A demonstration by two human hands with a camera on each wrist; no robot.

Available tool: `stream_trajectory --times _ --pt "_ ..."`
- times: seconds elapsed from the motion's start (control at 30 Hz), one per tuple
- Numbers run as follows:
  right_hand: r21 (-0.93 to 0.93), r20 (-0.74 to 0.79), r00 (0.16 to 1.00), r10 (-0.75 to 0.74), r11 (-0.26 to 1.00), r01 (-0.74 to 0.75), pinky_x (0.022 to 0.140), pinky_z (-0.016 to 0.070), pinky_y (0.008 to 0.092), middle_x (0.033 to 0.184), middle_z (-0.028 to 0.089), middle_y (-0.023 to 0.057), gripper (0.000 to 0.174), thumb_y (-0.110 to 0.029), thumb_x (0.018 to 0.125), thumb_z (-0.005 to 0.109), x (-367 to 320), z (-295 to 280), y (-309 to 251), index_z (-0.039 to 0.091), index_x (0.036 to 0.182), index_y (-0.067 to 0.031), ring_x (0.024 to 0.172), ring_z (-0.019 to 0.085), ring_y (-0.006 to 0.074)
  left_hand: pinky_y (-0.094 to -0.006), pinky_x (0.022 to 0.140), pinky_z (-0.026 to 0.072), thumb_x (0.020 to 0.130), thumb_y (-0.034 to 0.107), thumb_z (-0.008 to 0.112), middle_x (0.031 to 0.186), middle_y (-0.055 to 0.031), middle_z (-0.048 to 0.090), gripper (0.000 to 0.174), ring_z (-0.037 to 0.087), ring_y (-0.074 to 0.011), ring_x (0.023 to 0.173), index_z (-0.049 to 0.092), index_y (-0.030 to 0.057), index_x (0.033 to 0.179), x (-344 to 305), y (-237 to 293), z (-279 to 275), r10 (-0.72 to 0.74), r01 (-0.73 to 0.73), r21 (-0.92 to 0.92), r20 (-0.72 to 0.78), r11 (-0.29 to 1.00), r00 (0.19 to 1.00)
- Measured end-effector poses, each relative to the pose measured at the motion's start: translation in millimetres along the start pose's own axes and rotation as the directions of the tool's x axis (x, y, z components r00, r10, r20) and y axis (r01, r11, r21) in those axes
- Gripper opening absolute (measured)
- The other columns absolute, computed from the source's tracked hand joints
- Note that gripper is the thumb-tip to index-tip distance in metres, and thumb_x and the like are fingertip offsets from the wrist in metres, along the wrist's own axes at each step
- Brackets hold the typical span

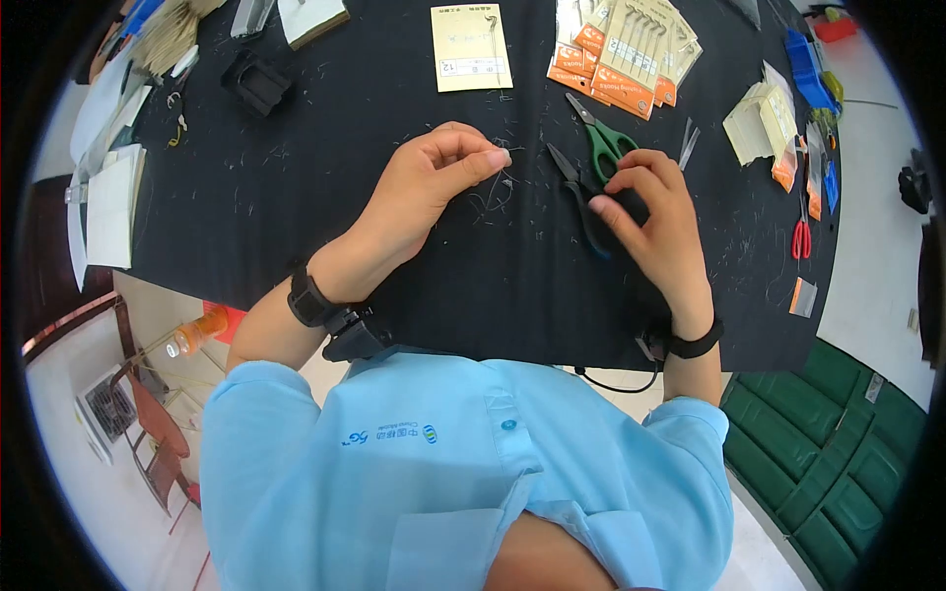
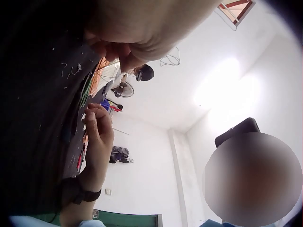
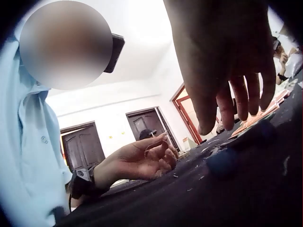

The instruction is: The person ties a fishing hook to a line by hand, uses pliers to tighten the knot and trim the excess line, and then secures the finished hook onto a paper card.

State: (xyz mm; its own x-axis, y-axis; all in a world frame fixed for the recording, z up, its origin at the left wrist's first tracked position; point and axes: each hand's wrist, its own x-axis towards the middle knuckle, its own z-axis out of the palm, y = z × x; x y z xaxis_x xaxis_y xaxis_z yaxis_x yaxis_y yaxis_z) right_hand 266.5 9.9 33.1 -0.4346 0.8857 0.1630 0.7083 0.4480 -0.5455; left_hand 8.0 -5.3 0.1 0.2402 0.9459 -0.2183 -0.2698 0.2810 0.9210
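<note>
Thumb and index finger of the left hand pinch a thin, pale strand, with more fine strands just below on the black cloth. In the right wrist view, a thin loop shows by the left hand. The right hand, its fingers loosely bent and apart, hovers over the dark-handled pliers, partly covering them; no held thing shows. Green scissors lie beside its fingertips. From the right wrist, the right hand has its fingers hanging down over blue handle ends.
A yellow card with a hook on it lies ahead, and orange-white hook packets fan out right of it. A black holder stands at the upper left. Red scissors and an opened box lie at the right.
</note>
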Motion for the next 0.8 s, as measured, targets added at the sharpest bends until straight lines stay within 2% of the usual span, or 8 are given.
stream_trajectory --times 0.13,0.2,0.33,0.4,0.47,0.53,0.67,0.8 --pt "-0.159 0.115 0.993 -0.034 0.986 0.052 0.081 0.0449 0.0393 0.101 0.051 0.0117 0.031 -0.025 0.072 0.077 -5 6 -16 0.058 0.084 -0.0024 0.092 0.051 0.0293 -0.0218 0.077 0.0398 0.087 0.015 0.064 0.093 -0.0004 0.053 0.013 0.048 -0.0078 0.08 0.066 0.002 0.088 0 -1 0 -0.001 0.001 -0.042 0.0 0.999 1.0" --pt "-0.152 0.173 0.983 0.066 0.988 -0.04 0.08 0.0458 0.0378 0.099 0.052 0.0125 0.029 -0.021 0.072 0.076 -5 12 -19 0.058 0.082 -0.0009 0.092 0.051 0.0302 -0.022 0.077 0.0401 0.087 0.015 0.064 0.093 -0.0006 0.054 0.013 0.049 -0.0078 0.081 0.066 0.002 0.089 0 0 -1 -0.002 0.002 -0.034 0.002 0.999 1.0" --pt "-0.145 0.128 0.992 0.011 0.989 0.008 0.077 0.0463 0.0355 0.096 0.053 0.0132 0.022 -0.015 0.073 0.071 -2 11 -12 0.058 0.079 0.0011 0.089 0.053 0.0295 -0.0222 0.078 0.0409 0.088 0.016 0.064 0.094 -0.0008 0.055 0.014 0.051 -0.0078 0.083 0.066 0.0025 0.092 -2 1 -1 0.002 -0.002 -0.023 -0.004 1.0 1.0" --pt "0.107 0.185 0.973 0.135 0.982 -0.157 0.074 0.0453 0.0332 0.093 0.053 0.0133 0.017 -0.012 0.074 0.066 6 2 -10 0.056 0.077 0.002 0.085 0.054 0.0262 -0.0221 0.078 0.0411 0.088 0.016 0.064 0.094 -0.0007 0.055 0.014 0.051 -0.0079 0.084 0.066 0.0027 0.093 -2 2 -3 0.002 -0.002 -0.018 -0.001 1.0 1.0" --pt "0.182 0.166 0.978 0.127 0.971 -0.157 0.071 0.0431 0.0309 0.094 0.051 0.0111 0.016 -0.012 0.074 0.064 11 1 -6 0.054 0.076 0.0006 0.082 0.053 0.0215 -0.0219 0.079 0.0413 0.088 0.016 0.063 0.095 -0.0007 0.056 0.014 0.052 -0.008 0.086 0.066 0.0028 0.093 -2 2 -4 -0.001 0.001 -0.018 0.002 1.0 1.0" --pt "0.465 0.125 0.987 0.098 0.873 -0.146 0.07 0.0416 0.0293 0.096 0.051 0.0095 0.02 -0.013 0.074 0.066 12 4 -4 0.05 0.074 -0.0007 0.083 0.052 0.0198 -0.0215 0.08 0.0416 0.089 0.017 0.064 0.095 -0.0003 0.055 0.014 0.053 -0.0081 0.087 0.066 0.0037 0.093 -1 0 -3 0.01 -0.01 -0.029 0.018 1.0 1.0" --pt "0.359 0.104 0.984 -0.142 0.928 0.096 0.075 0.0413 0.0309 0.099 0.05 0.0111 0.031 -0.018 0.07 0.074 15 13 -14 0.047 0.075 -0.0025 0.086 0.051 0.0228 -0.0221 0.083 0.0421 0.089 0.018 0.064 0.095 0.0 0.055 0.015 0.054 -0.0087 0.09 0.066 0.0041 0.092 -1 0 -3 0.007 -0.005 -0.074 0.034 0.997 0.999" --pt "0.334 0.162 0.967 -0.195 0.933 0.132 0.078 0.0414 0.0332 0.103 0.047 0.0123 0.036 -0.022 0.068 0.077 12 18 -8 0.046 0.073 -0.0052 0.091 0.049 0.0262 -0.023 0.087 0.0423 0.088 0.019 0.065 0.096 0.0003 0.054 0.016 0.054 -0.0091 0.093 0.066 0.0043 0.093 -2 1 -4 0.021 -0.017 -0.087 0.047 0.996 0.999"
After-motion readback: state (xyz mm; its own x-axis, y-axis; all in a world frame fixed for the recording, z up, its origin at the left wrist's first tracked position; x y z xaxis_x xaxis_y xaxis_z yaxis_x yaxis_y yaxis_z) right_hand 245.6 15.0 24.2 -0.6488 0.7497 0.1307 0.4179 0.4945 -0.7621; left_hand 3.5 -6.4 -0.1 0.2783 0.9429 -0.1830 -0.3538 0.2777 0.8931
